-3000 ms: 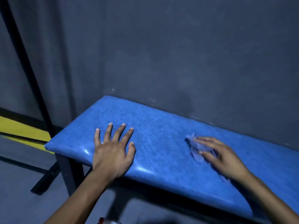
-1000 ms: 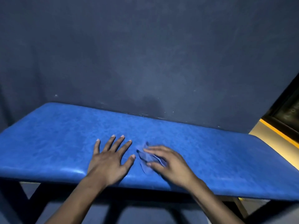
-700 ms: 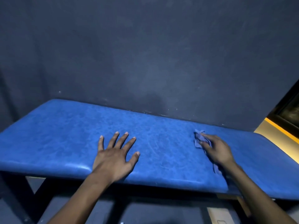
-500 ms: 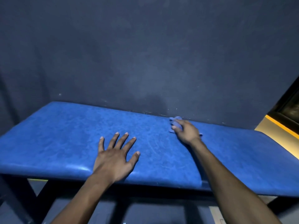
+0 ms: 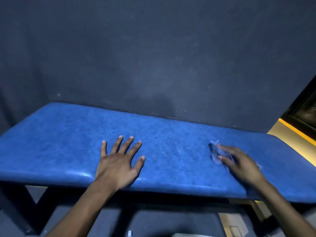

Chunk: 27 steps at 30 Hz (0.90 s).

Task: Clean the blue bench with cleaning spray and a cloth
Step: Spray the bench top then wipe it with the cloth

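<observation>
The left hand [image 5: 119, 164] lies flat near the front edge of the padded blue vinyl worktop [image 5: 59, 144], fingers [image 5: 129, 145] splayed, probably as a brace. Further right, the right hand [image 5: 239, 162] presses a small crumpled blue cloth [image 5: 215, 152] onto the worktop, its fingers straight to wipe; no spray bottle shows.

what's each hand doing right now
Left hand: open, flat on the bench.
Right hand: open, fingers pressing the cloth.

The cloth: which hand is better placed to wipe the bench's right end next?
Right. The right hand already presses the cloth there; the left hand lies flat mid-bench.
</observation>
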Each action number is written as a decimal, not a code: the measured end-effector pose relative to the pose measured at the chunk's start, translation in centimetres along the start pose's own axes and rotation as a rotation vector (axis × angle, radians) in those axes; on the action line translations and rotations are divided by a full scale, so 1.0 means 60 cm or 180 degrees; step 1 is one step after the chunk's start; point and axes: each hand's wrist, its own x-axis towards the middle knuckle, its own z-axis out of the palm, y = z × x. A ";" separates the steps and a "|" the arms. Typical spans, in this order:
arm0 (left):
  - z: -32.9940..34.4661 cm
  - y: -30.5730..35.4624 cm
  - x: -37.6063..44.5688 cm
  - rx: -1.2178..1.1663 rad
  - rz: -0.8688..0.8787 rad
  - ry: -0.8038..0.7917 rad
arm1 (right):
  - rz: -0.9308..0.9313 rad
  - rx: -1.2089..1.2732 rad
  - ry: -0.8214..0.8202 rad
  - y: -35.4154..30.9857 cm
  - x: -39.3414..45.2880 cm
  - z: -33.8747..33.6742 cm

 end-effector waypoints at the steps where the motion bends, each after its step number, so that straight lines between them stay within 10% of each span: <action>1: 0.000 0.001 0.000 0.0020 -0.0014 -0.0018 | 0.0200 -0.0132 0.0023 0.024 0.037 0.005; 8: 0.001 -0.002 0.001 0.0084 -0.0024 -0.0049 | -0.0059 0.0346 -0.0117 -0.124 0.212 0.113; 15: 0.002 -0.003 0.000 0.0081 -0.0006 -0.0061 | -0.1357 0.0851 -0.0851 -0.229 0.001 0.073; 27: 0.002 -0.006 0.000 0.0155 0.0023 -0.0060 | -0.0817 0.0646 -0.0557 -0.238 0.179 0.126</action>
